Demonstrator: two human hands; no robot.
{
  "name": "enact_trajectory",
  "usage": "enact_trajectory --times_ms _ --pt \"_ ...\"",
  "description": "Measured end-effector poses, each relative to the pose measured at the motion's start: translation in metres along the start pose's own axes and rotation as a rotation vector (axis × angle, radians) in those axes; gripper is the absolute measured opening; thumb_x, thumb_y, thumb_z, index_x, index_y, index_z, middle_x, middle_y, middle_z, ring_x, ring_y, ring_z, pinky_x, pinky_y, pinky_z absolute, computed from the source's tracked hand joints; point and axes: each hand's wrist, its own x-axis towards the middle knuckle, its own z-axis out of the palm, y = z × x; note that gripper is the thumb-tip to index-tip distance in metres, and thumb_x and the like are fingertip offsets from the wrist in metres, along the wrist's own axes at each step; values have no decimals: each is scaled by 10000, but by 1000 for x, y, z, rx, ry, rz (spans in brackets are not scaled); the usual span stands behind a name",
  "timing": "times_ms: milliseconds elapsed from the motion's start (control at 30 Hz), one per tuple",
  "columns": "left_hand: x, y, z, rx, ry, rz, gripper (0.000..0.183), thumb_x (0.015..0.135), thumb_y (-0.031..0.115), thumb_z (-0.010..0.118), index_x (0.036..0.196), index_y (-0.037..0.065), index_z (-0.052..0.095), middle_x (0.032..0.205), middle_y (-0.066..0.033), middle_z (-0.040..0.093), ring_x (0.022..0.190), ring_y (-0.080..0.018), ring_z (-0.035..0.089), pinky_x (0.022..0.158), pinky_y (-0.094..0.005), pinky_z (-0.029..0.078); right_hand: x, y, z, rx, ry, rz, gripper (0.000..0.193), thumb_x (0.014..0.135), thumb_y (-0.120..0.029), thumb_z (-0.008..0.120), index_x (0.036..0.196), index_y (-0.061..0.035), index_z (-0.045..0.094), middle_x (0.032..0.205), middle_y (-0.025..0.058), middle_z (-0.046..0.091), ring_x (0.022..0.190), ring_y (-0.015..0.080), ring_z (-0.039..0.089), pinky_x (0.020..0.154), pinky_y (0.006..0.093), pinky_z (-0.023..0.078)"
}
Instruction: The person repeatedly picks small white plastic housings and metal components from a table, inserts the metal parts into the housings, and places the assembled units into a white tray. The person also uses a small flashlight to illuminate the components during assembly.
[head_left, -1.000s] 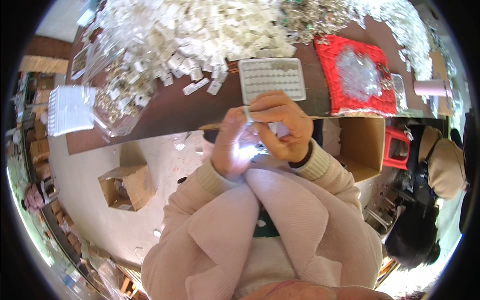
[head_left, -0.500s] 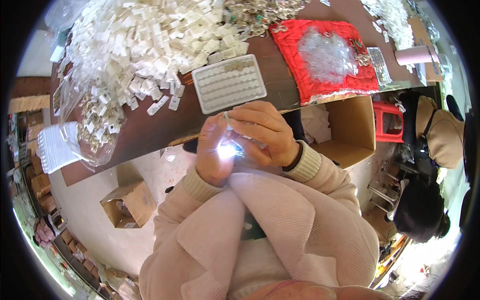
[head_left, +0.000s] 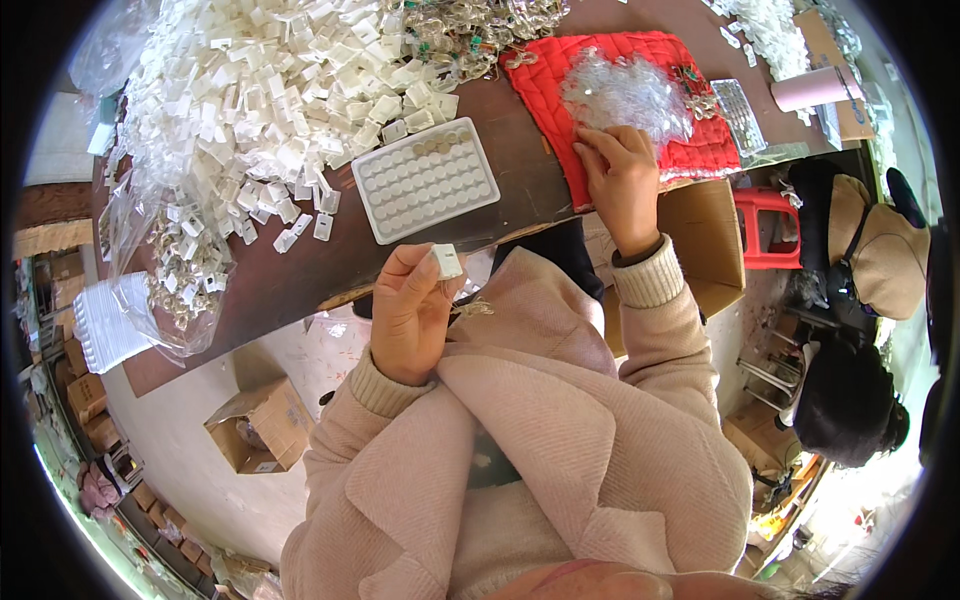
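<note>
My left hand [head_left: 412, 315] pinches a small white plastic casing [head_left: 446, 261] near the table's front edge, with thin wires [head_left: 474, 307] dangling beside it. My right hand [head_left: 625, 180] is over the red quilted cloth [head_left: 540, 95], at the near left side of a heap of clear plastic pieces [head_left: 625, 95]. Its thumb and fingers are drawn together; whatever may be between the tips is too small to name. To the left of the cloth lies a white tray [head_left: 425, 180] with rows of round white pieces and several brownish ones along its far edge.
A large pile of white casings [head_left: 270, 100] covers the table's left part, with metal pieces [head_left: 470, 35] behind. A plastic bag [head_left: 185, 270] of small parts and stacked white trays [head_left: 115, 310] sit at the left edge. Cardboard boxes [head_left: 265, 430] and a red stool [head_left: 768, 230] stand below.
My hands were together with a bright light shining between them. My right hand has moved right to the red cloth. My left hand keeps the casing, and the light no longer shows.
</note>
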Motion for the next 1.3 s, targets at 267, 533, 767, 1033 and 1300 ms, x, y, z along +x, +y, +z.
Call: enact_trajectory --times_ms 267,533,767,1033,1300 --pt "-4 3 2 84 49 20 115 970 125 650 1073 73 650 962 -78 687 810 -135 550 802 -326 429 13 0 1 12 2 38 116 840 -23 715 955 -38 715 890 118 674 795 292 643 696 375 520" --pt "-4 3 1 126 69 19 179 972 121 650 1137 51 643 1028 -90 705 983 -206 661 910 -379 505 5 -77 -30 547 -222 -17 213 848 102 628 1001 -24 706 930 134 686 819 299 668 720 339 539" --pt "-10 13 4 125 33 78 206 968 136 663 1154 50 641 1059 -74 705 980 -171 655 902 -330 493 -10 -135 -12 705 -269 -305 399 711 121 636 1095 13 638 932 138 676 773 295 657 681 353 547" --pt "-14 18 8 157 90 126 167 917 44 720 1067 -6 666 952 -62 700 789 -108 612 730 -244 506 -2 -139 -18 581 -333 -494 414 661 77 650 1068 7 627 892 113 661 750 278 651 647 358 546" --pt "-16 22 3 201 93 222 165 885 -6 738 1037 -17 675 945 -73 709 791 -107 630 715 -235 508 -10 -144 -20 634 -369 -229 201 803 50 683 983 -18 625 858 120 666 747 305 676 645 377 549"
